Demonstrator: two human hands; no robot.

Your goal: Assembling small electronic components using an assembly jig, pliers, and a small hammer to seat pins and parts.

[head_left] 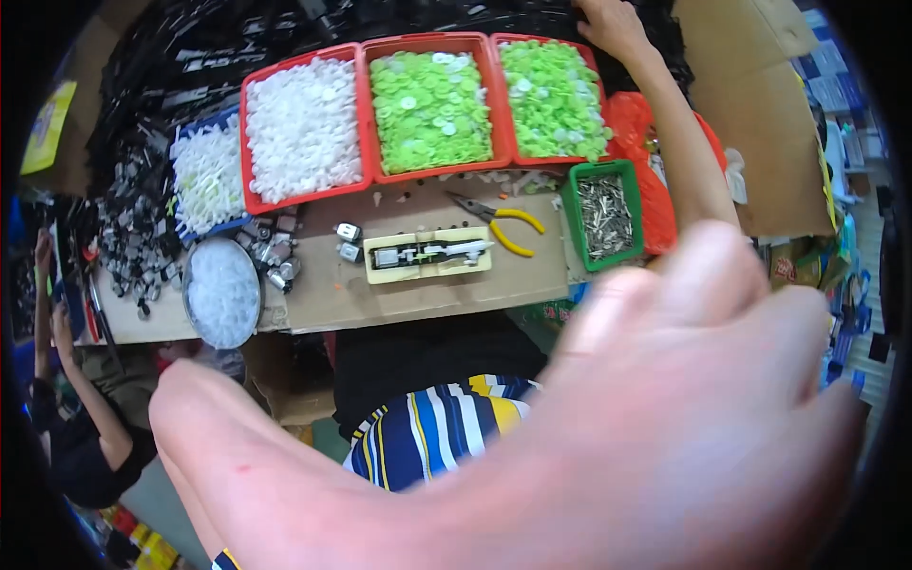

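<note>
My left hand (703,351) is raised large and close at the right, its forearm crossing from the lower left. Motion smears its fingers, and I cannot see anything held. Behind it, my right arm stretches to the far right, where my right hand (616,30) reaches over a heap of black plastic parts (427,17); its fingertips are cut off by the upper edge. Midway along the table lies a cream fixture (429,269) bearing a slim black-and-white assembly. Yellow-handled pliers (502,220) rest just behind it. Two small silver metal pieces (349,242) sit left of the fixture.
Red bins hold white plastic pieces (302,128) and green discs (429,114). A green basket (573,223) contains metal pins. At left are a blue tray (228,226) of white parts, a round dish (256,309) and metal parts (133,237). Another person's arm (95,408) shows far left.
</note>
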